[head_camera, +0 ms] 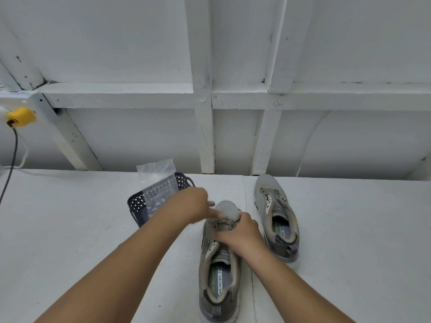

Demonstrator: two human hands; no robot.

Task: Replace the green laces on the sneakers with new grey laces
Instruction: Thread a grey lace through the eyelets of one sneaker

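Note:
Two grey-olive sneakers stand on the white table. The near sneaker points away from me, with a grey lace threaded across its lowest eyelets near the toe. My right hand rests on its tongue and eyelet area, fingers curled over the upper. My left hand is blurred beside the toe, fingers pointing at the lace; what it pinches is unclear. The far sneaker lies to the right with no lace in its eyelets.
A dark perforated basket stands left of the near sneaker, with a clear plastic bag sticking up out of it. A yellow plug with a dark cable hangs at the far left. A white panelled wall closes the table's back edge.

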